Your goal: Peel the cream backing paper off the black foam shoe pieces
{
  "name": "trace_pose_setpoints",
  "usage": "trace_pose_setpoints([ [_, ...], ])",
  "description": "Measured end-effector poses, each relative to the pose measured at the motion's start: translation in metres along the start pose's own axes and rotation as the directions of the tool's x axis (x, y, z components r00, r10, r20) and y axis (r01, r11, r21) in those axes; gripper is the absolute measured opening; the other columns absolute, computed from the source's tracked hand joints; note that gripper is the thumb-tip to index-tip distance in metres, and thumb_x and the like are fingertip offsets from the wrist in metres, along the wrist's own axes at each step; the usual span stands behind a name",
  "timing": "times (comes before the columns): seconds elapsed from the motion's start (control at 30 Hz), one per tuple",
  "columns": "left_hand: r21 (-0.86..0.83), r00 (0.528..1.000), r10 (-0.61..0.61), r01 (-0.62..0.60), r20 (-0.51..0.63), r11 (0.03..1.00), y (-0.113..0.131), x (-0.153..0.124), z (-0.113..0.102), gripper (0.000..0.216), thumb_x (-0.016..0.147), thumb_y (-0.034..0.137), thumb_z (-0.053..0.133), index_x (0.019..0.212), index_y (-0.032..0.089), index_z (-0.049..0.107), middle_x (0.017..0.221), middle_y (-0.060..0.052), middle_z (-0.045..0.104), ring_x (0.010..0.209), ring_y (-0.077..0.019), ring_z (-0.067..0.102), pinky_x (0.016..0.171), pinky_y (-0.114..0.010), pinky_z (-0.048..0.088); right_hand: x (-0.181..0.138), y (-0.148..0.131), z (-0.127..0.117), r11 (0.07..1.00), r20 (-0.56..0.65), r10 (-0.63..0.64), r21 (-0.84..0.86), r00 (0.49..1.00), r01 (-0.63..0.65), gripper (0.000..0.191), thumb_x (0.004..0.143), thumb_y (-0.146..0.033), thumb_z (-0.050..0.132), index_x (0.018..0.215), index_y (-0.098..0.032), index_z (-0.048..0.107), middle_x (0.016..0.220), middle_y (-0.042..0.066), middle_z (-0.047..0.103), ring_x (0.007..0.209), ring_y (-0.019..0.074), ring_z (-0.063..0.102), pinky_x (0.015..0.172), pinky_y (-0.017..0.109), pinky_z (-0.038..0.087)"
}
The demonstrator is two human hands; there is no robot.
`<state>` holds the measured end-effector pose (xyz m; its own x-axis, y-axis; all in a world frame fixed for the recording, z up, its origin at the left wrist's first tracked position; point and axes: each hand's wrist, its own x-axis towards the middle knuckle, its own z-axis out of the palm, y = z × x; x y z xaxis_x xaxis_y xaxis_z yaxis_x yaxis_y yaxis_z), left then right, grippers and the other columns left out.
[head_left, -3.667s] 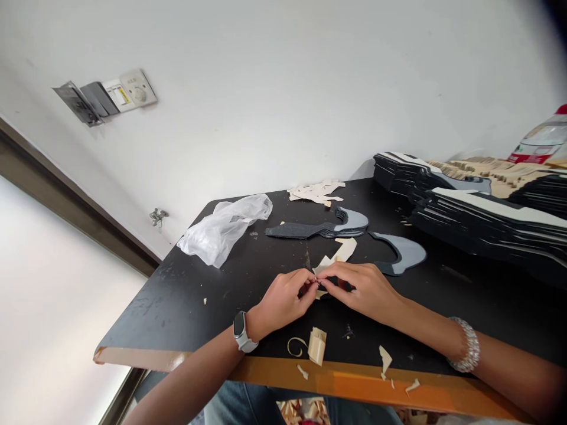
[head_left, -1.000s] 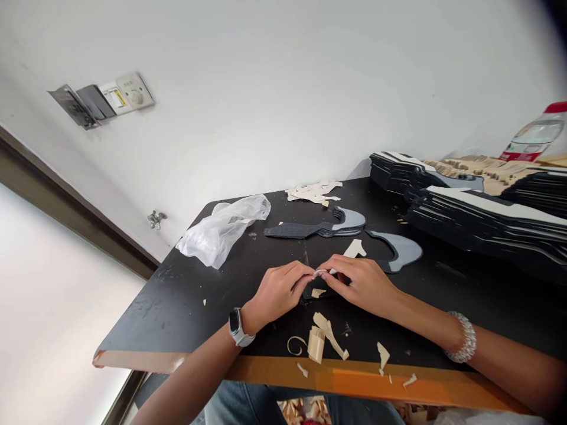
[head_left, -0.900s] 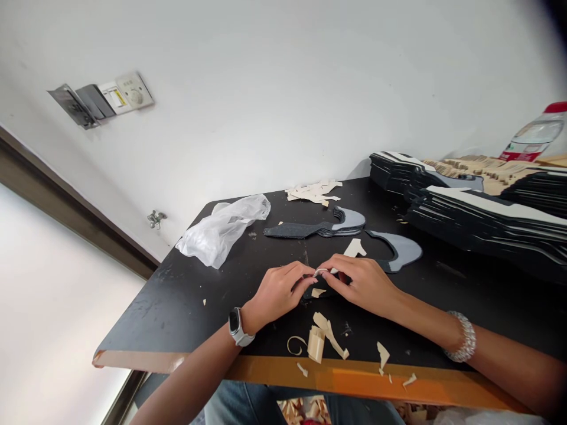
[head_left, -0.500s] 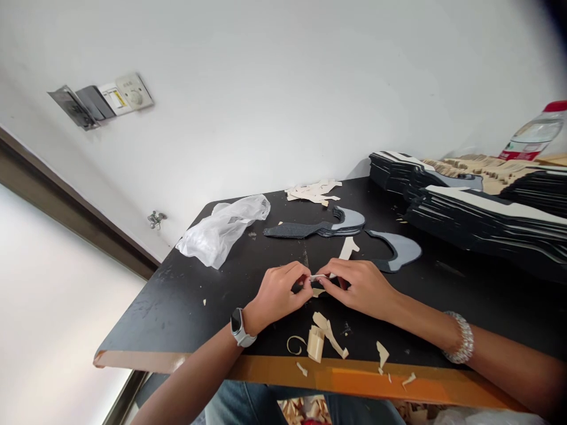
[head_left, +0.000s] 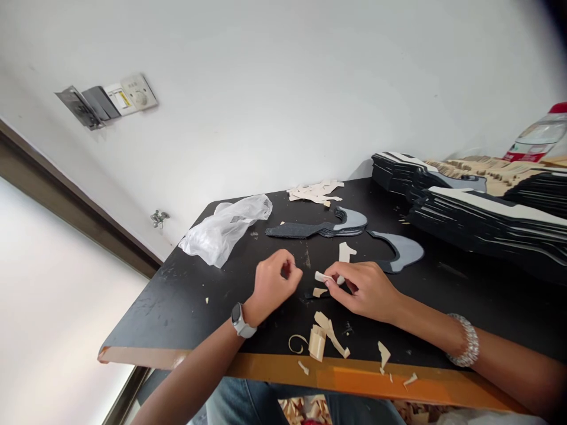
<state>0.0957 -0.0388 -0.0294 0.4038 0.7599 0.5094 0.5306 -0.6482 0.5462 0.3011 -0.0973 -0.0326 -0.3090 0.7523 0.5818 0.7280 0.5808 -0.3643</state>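
Note:
My right hand (head_left: 363, 289) rests on the black table (head_left: 186, 295) and pinches a small beige paper strip (head_left: 323, 276) peeled off a dark piece under its fingers. My left hand (head_left: 274, 283), with a watch on the wrist, is lifted slightly to the left of that strip, its fingers curled; I cannot make out anything in them. A beige scrap (head_left: 319, 291) lies between the hands. Several peeled beige backing strips (head_left: 325, 336) lie near the table's front edge. A grey curved cut piece (head_left: 401, 251) lies just beyond my right hand.
A crumpled clear plastic bag (head_left: 224, 227) sits at the back left. A stack of dark and grey cut pieces (head_left: 323, 226) and a heap of beige scraps (head_left: 315, 191) lie farther back. Tall stacks of black pieces (head_left: 482, 224) fill the right side, with a bottle (head_left: 540, 139) behind.
My hands were pinching together over the dark piece; now the left hand has pulled away to the left. My right hand keeps the beige strip. More peeled strips lie by the front edge.

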Motion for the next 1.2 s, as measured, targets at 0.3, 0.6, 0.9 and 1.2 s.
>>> trace_pose_setpoints([
  [0.3, -0.216, 0.955, 0.165, -0.112, 0.247, 0.97, 0.024, -0.009, 0.0, 0.016, 0.088, 0.033, 0.056, 0.094, 0.018, 0.056, 0.094, -0.006, 0.061, 0.082, -0.0154, 0.058, 0.066, -0.023, 0.044, 0.007, 0.0, -0.015, 0.721, -0.069, 0.374, 0.649, 0.925, -0.243, 0.041, 0.097, -0.046, 0.03, 0.086, -0.021, 0.061, 0.071, 0.002, 0.064, 0.043, 0.0088, 0.041, 0.043, 0.025, 0.035],
  [0.6, -0.31, 0.929, 0.192, -0.09, 0.317, 0.946, 0.022, -0.013, 0.008, 0.029, 0.095, 0.031, 0.044, 0.072, 0.016, 0.054, 0.062, 0.001, 0.049, 0.055, -0.0088, 0.042, 0.055, -0.022, 0.034, 0.006, -0.009, -0.011, 0.367, 0.239, 0.27, 0.87, 0.933, -0.329, 0.048, 0.089, -0.063, 0.038, 0.107, -0.021, 0.055, 0.094, 0.008, 0.067, 0.048, 0.0089, 0.049, 0.046, 0.026, 0.046],
  [0.9, -0.404, 0.951, -0.249, 0.304, 0.184, 0.863, -0.003, 0.0, 0.01, 0.028, 0.09, 0.041, 0.047, 0.075, 0.017, 0.051, 0.053, 0.004, 0.052, 0.041, -0.0083, 0.051, 0.04, -0.017, 0.034, 0.001, -0.007, 0.0, 0.612, 0.102, 0.323, 0.736, 0.941, -0.289, 0.045, 0.091, -0.043, 0.048, 0.131, -0.029, 0.032, 0.138, 0.014, 0.045, 0.093, 0.0191, 0.062, 0.078, 0.039, 0.053],
  [1.2, -0.521, 0.917, -0.373, 0.39, 0.142, 0.76, -0.021, 0.009, 0.008, 0.032, 0.084, 0.047, 0.054, 0.073, 0.017, 0.047, 0.05, 0.005, 0.054, 0.037, -0.0095, 0.053, 0.035, -0.018, 0.042, -0.001, -0.008, 0.002, 0.791, 0.004, 0.395, 0.507, 0.919, -0.342, 0.027, 0.085, -0.019, 0.048, 0.11, -0.024, 0.04, 0.124, 0.011, 0.055, 0.076, 0.0141, 0.063, 0.061, 0.029, 0.052],
])
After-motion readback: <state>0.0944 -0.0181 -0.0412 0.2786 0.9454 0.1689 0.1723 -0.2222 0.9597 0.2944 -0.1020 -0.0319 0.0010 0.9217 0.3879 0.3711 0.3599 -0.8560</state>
